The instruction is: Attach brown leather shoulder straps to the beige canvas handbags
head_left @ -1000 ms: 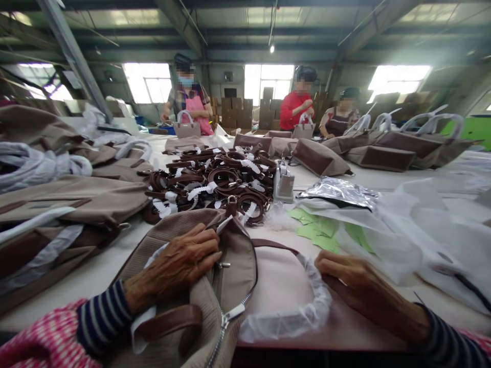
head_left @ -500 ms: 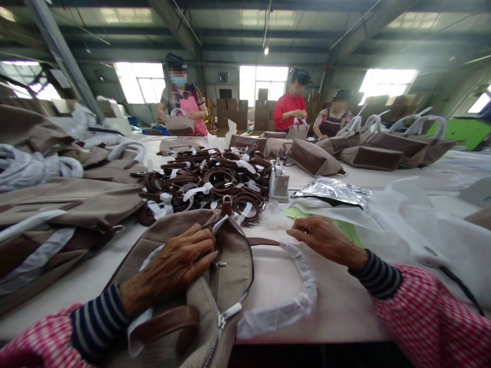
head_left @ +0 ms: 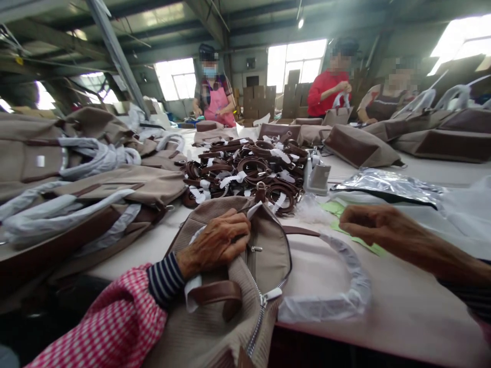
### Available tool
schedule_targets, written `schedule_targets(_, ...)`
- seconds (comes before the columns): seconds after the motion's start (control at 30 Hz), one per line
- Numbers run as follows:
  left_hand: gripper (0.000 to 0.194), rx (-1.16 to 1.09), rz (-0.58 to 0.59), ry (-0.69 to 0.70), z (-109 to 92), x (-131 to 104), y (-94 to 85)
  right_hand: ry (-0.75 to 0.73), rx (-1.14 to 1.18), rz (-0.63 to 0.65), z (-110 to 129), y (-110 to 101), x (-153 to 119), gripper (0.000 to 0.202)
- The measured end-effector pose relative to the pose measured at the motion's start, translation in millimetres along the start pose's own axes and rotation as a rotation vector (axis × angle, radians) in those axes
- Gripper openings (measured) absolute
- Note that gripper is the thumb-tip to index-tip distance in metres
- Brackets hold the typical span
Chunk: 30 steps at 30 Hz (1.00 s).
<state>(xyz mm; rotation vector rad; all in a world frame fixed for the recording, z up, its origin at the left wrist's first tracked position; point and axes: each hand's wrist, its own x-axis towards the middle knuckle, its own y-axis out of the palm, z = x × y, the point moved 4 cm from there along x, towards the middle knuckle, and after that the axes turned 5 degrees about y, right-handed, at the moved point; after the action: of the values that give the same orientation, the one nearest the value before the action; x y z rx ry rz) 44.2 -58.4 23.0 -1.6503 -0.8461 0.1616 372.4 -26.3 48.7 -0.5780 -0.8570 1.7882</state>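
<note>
L hand [head_left: 217,244] lies on the tan bag [head_left: 230,286] at the near edge of the surface [head_left: 402,306], fingers curled over the rim of the open mouth, pinning fabric just beside the zip [head_left: 264,301]. Grip: narrow, closed on the bag's edge. R hand [head_left: 374,225] hovers above the surface to the right of the bag, fingers bunched loosely; can't tell if anything is pinched in them, nothing shows. It sits over the green paper [head_left: 345,217], near the crinkled foil bag [head_left: 387,184].

Bag's wrapped handle [head_left: 337,286] arcs out flat on the surface btw the two hands, plastic sleeve on it. A 2nd, brown handle [head_left: 217,294] sits under the L wrist w/ a white wrap end sticking out.

Behind: heap of brown straps [head_left: 249,171] w/ white tags, small grey dispenser [head_left: 318,176] beside it. Stack of tan bags [head_left: 95,194] far left. Three co-workers at the far end, one in a pink apron [head_left: 217,102], handling bags of their own.

Risks, as I judge them:
- Bag hangs partly over the near edge; if the L hand lets go, its weight could drag it off the surface.
- Plastic sleeve looks loose at the ends; a tug on the handle could slip or tear it.
- Fingers close to zip teeth; a pull on the slider could nip skin or snag lining.
- Sleeve of the R arm could sweep the thin green paper off.
</note>
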Motion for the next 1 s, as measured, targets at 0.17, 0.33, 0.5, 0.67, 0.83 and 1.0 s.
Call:
schedule_targets(0.17,0.019,-0.007,0.016,-0.026,-1.3,1.7,-1.2,-0.248,0.095,0.035,68.8,25.2,2.9,0.023)
schedule_targets(0.33,0.008,0.0,0.14,-0.053,0.0,4.6,-1.0,-0.312,0.148,0.194,93.9,90.2,22.3,0.015)
schedule_targets(0.5,0.007,0.029,0.139,-0.042,2.4,5.9,2.3,-0.198,0.305,0.271,83.4,115.4,32.8,0.012)
schedule_targets(0.67,0.005,0.008,0.12,-0.059,2.4,4.8,4.9,-0.154,0.425,0.301,79.4,115.5,27.9,0.008)
schedule_targets(0.83,0.007,-0.03,0.072,-0.094,1.7,2.5,4.5,-0.164,0.528,0.185,70.3,95.4,24.3,0.012)
schedule_targets(1.0,0.007,-0.082,-0.065,-0.101,-1.8,-2.0,2.4,-0.153,0.398,-0.165,38.0,44.2,45.6,0.013)
